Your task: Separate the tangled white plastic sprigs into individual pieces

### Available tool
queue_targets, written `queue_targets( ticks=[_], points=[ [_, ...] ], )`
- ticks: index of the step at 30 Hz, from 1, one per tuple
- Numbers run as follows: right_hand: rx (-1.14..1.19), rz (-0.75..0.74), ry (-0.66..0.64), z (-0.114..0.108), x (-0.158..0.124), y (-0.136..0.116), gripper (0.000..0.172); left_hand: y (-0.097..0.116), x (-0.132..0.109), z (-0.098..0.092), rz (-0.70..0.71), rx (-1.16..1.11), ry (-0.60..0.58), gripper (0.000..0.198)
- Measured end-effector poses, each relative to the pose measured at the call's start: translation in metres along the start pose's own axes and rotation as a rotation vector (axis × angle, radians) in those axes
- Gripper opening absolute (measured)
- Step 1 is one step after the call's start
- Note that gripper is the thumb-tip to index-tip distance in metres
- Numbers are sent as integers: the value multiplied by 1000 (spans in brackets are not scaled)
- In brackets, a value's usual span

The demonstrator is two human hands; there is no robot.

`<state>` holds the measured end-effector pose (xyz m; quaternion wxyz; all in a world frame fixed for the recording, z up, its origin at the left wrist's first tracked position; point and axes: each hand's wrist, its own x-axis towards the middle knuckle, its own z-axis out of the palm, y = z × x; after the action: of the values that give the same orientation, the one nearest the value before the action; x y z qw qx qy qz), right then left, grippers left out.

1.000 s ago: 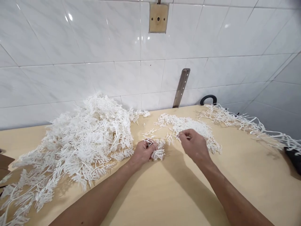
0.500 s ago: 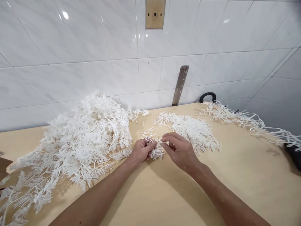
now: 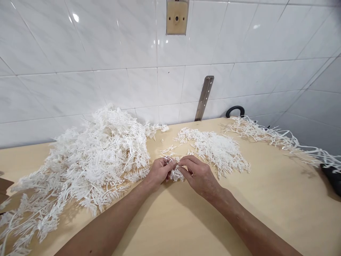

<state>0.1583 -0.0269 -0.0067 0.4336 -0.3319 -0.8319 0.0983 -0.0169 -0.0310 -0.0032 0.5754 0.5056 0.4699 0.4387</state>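
Between my hands is a small white plastic foliage sprig [image 3: 177, 175], its fringed tips hanging down over the table. My left hand [image 3: 160, 171] is closed on it, thumb pressed against the fingers. From the other side my right hand [image 3: 196, 174] pinches at the sprig's upper part with thumb and forefinger; the exact spot is partly hidden by the fingertips. Thin bare white stems [image 3: 168, 150] lie just beyond my hands. To the left rises a big heap of white plastic foliage [image 3: 103, 153]. A smaller, flatter pile of white sprigs [image 3: 220, 149] lies behind my right hand.
Stripped-looking white stems [image 3: 282, 137] stretch along the right side of the wooden table [image 3: 266, 199]. Near them are a black curved handle [image 3: 235, 111] and a black object [image 3: 331, 177]. A metal bracket [image 3: 204, 97] leans against the tiled wall. Brown cardboard [image 3: 4, 188] shows at the left edge.
My right hand has moved slightly left and its fingertips have come in to the sprig by my left thumb. My left hand keeps its hold in the same place.
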Motion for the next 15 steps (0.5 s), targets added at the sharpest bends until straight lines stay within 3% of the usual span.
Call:
queue_targets(
  ticks=[15],
  points=[
    [-89,0,27,2,2,-6,14,3,-1,1,-39,4,16,48]
  ],
)
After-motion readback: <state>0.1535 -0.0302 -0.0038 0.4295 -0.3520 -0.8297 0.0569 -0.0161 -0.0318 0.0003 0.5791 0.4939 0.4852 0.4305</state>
